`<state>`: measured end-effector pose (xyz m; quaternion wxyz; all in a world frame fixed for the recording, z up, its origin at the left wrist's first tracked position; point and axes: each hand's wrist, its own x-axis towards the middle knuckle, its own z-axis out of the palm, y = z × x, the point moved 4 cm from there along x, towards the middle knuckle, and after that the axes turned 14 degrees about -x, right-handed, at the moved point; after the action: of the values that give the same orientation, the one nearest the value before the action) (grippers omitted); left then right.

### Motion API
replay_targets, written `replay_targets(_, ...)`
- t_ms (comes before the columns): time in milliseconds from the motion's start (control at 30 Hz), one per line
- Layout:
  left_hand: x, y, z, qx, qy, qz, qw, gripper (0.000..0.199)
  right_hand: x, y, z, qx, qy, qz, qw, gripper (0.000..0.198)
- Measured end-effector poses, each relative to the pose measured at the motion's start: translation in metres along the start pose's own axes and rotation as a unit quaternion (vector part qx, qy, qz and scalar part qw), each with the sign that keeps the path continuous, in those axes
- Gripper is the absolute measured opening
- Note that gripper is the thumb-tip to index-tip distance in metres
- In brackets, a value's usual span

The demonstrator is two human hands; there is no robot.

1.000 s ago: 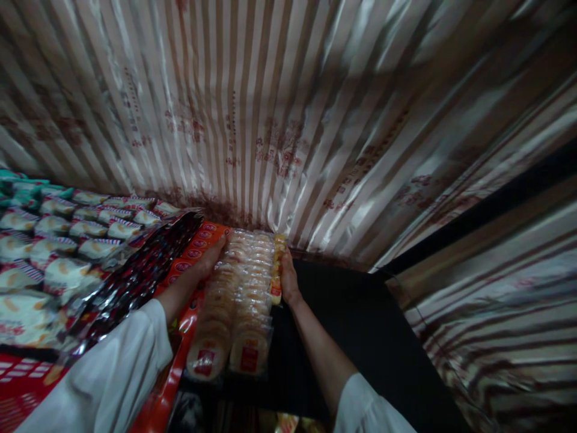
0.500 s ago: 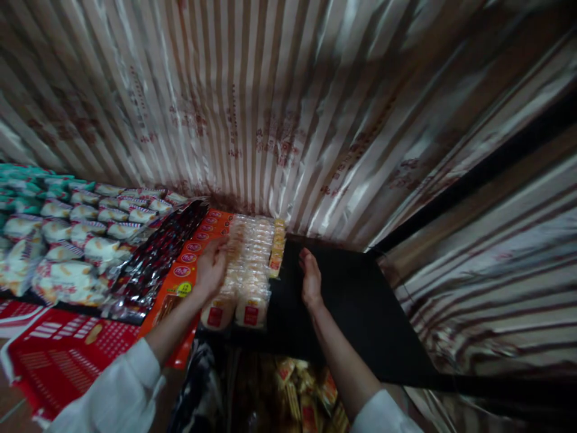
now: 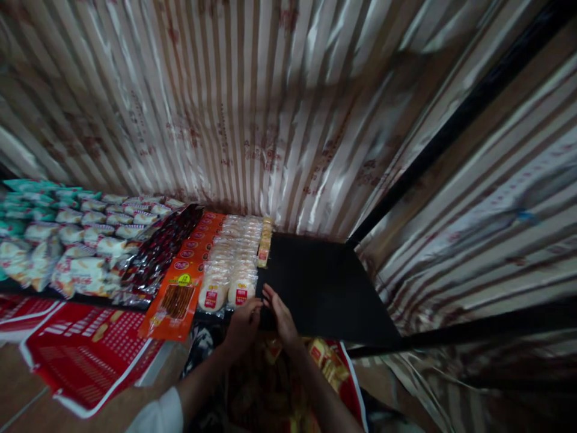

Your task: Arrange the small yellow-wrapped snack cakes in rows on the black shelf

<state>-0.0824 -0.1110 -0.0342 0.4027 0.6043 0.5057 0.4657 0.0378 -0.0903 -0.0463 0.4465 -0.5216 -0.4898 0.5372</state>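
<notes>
At the front edge of a black shelf (image 3: 324, 282), my left hand (image 3: 243, 325) has its fingers curled in, just by the front of two rows of clear-wrapped round crackers (image 3: 242, 291). Whether anything is in those fingers is too dim to make out. My right hand (image 3: 280, 310) is close beside it, fingers stretched out over the bare shelf. A short row of small yellow packets (image 3: 264, 243) stands right of the crackers, toward the back. Below the hands, a red basket (image 3: 354, 376) contains more yellow packets (image 3: 331, 361), partly covered by my forearms.
Left of the crackers are orange packs (image 3: 178, 294), dark shiny packs (image 3: 162, 249), white snack bags (image 3: 88, 273) and green bags (image 3: 31, 201). Another red basket (image 3: 85, 355) is under the shelf. Striped sheeting (image 3: 252, 108) hangs behind, with a black post (image 3: 419, 162) at the right.
Both hands have come together at the shelf's front edge. The left has left the cracker rows, moving right and toward me; the right has moved left and toward me. The view has shifted slightly.
</notes>
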Motion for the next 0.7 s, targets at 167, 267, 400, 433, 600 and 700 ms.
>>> replay_targets(167, 0.005, 0.005, -0.005, -0.007, -0.001, 0.005, 1.0, 0.028, 0.004, -0.005, 0.022, -0.035, -0.025, -0.002, 0.999, 0.063)
replay_targets(267, 0.007, 0.004, -0.006, -0.006, 0.002, 0.007, 1.0, 0.027, 0.004, -0.005, 0.022, -0.047, -0.013, -0.007, 0.999, 0.063)
replay_targets(400, 0.006, 0.003, -0.007, -0.015, -0.006, 0.005, 1.0, 0.025, -0.007, -0.007, 0.008, -0.045, 0.057, -0.01, 0.997, 0.059)
replay_targets(433, 0.005, 0.003, -0.006, -0.016, -0.011, 0.0, 1.0, 0.025, -0.013, -0.007, 0.003, -0.039, 0.073, -0.014, 0.996, 0.057)
replay_targets(600, -0.015, 0.01, 0.006, -0.002, -0.059, -0.005, 0.998, 0.024, -0.058, 0.007, -0.038, -0.081, 0.135, -0.006, 0.987, 0.044)
replay_targets(700, -0.032, 0.017, 0.022, 0.019, -0.09, 0.005, 0.996, 0.026, -0.09, 0.033, -0.078, -0.182, 0.195, 0.035, 0.963, 0.041)
